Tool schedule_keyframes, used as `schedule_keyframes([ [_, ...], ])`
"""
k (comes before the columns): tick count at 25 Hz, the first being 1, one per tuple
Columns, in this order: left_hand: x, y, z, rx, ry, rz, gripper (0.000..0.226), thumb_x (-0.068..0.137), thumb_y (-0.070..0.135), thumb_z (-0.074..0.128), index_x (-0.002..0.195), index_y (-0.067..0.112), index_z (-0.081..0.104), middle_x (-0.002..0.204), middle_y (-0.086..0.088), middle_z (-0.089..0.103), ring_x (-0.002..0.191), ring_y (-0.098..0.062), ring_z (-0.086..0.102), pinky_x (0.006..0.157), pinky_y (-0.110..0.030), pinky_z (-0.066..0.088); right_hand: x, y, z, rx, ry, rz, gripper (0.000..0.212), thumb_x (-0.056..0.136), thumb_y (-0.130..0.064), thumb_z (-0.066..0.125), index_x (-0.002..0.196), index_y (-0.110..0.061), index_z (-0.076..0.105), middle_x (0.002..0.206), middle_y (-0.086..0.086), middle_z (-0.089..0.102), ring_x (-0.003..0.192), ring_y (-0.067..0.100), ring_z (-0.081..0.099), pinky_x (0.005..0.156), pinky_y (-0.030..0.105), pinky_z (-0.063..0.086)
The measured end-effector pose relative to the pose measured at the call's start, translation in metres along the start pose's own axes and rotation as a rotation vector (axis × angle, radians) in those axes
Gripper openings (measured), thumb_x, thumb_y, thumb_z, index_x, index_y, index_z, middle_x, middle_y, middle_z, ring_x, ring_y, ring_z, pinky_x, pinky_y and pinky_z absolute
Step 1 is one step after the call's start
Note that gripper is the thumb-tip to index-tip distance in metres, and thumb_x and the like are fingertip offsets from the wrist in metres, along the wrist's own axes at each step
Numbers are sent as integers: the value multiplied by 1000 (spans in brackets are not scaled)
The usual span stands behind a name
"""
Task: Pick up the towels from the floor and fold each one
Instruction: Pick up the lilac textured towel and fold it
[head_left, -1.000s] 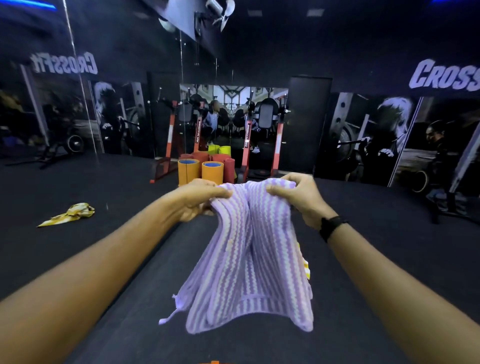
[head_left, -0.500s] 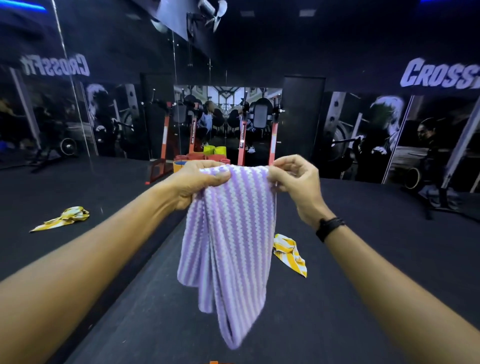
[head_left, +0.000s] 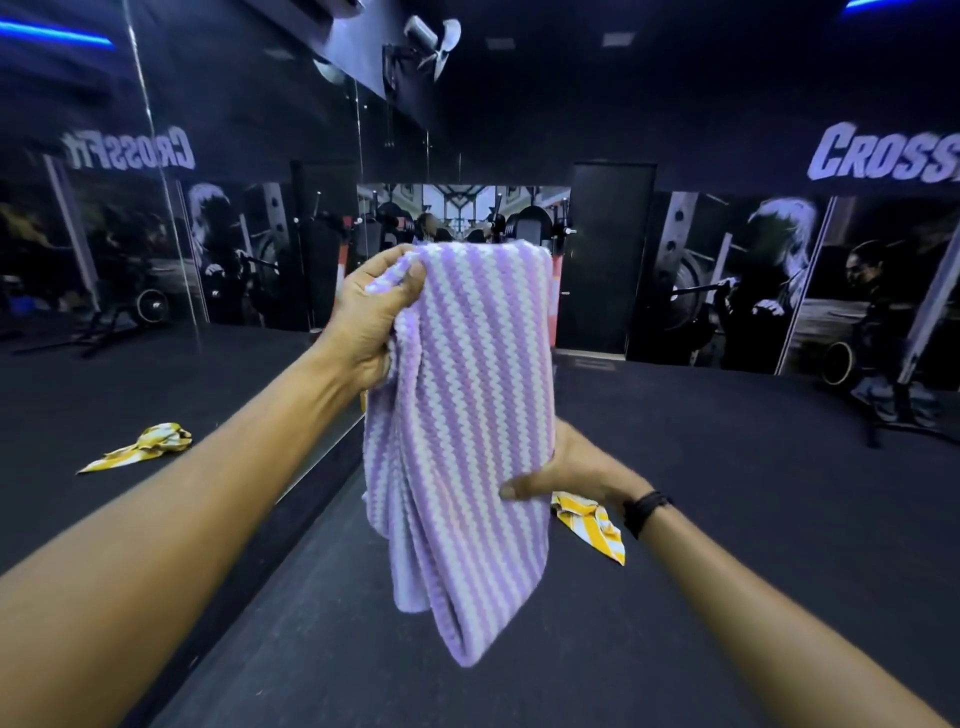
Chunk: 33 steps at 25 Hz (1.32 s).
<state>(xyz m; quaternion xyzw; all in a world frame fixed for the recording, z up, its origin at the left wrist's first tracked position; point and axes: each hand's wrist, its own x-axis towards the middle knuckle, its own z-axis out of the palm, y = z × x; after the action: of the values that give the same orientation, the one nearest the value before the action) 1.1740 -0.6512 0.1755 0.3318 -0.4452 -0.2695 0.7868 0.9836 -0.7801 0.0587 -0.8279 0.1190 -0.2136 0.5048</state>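
Hanging folded, the purple towel (head_left: 462, 415) has its top corner gripped by the left hand (head_left: 374, 317); the right hand (head_left: 566, 467) pinches its right edge midway, above bare dark floor (head_left: 727, 519)

towel (head_left: 462, 415) hanging between hands, second towel (head_left: 592, 525) on floor (head_left: 727, 519) behind, right

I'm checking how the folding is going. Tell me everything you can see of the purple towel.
The purple towel is a soft, knitted-looking cloth with lilac and white zigzag stripes running down its length. It hangs in the air, doubled over along its top edge, with the lower part drooping in loose folds to a rounded end. The left hand grips its upper left corner. The right hand holds its right side lower down, thumb across the front. It touches nothing else and hangs clear of the floor.
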Motion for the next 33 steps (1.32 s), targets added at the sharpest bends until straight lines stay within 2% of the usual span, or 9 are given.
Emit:
schedule_keyframes([
  [4,10,10,-24,-89,171,46,5,93,12,57,95,10,62,87,-3,70,77,-13,68,75,-32,58,-9,41,14,159,-77,200,57,69,-14,81,123,-12,61,125,7,65,117,24,61,104,46,45],
  [10,-5,-19,-70,-110,632,-17,2,95,14,57,95,13,58,93,-4,66,74,-13,63,60,-26,57,3,46,8,1146,278,153,57,86,-29,70,134,-4,52,133,21,56,124,36,54,106,55,40],
  [14,-24,-22,-103,26,410,-426,38,89,45,59,102,10,65,99,-9,72,80,-21,71,67,-34,55,19,23,2,728,597,49,48,78,-6,76,121,3,56,116,25,65,105,39,64,88,55,53],
  [16,-35,-11,-118,251,220,-651,68,60,67,73,96,9,71,95,-10,74,82,-26,71,67,-34,55,19,9,-19,590,666,51,41,77,-6,76,114,3,60,107,21,69,93,34,69,76,45,58],
  [18,-42,-13,-123,445,99,-731,91,24,68,86,95,12,73,96,-9,75,80,-23,73,60,-31,58,19,0,-38,469,631,88,37,78,-11,76,110,0,62,104,19,70,87,29,70,69,38,58],
  [20,-42,-23,-125,437,84,-688,101,17,64,88,101,12,70,100,-11,74,80,-22,73,60,-34,59,23,-7,-49,280,575,119,38,80,-22,76,111,-6,62,107,14,71,94,27,70,75,39,57],
  [24,-35,-33,-119,504,85,-596,89,47,72,75,109,9,64,91,-7,76,75,-21,73,61,-35,58,29,-22,-60,-254,521,38,42,80,-53,67,112,-27,60,111,-5,68,103,14,65,88,38,52],
  [29,-16,-44,-116,572,161,-635,60,86,64,46,97,8,65,76,-7,74,68,-23,70,64,-35,51,30,-36,-62,-167,579,-38,25,87,-32,68,108,-19,62,105,-4,68,95,8,64,84,32,50],
  [33,-9,-48,-112,581,182,-637,50,94,59,40,84,13,57,65,-2,58,61,-19,50,61,-29,42,37,-53,-60,-255,633,-59,29,76,-42,72,99,-25,65,100,-6,70,93,9,63,91,41,52],
])
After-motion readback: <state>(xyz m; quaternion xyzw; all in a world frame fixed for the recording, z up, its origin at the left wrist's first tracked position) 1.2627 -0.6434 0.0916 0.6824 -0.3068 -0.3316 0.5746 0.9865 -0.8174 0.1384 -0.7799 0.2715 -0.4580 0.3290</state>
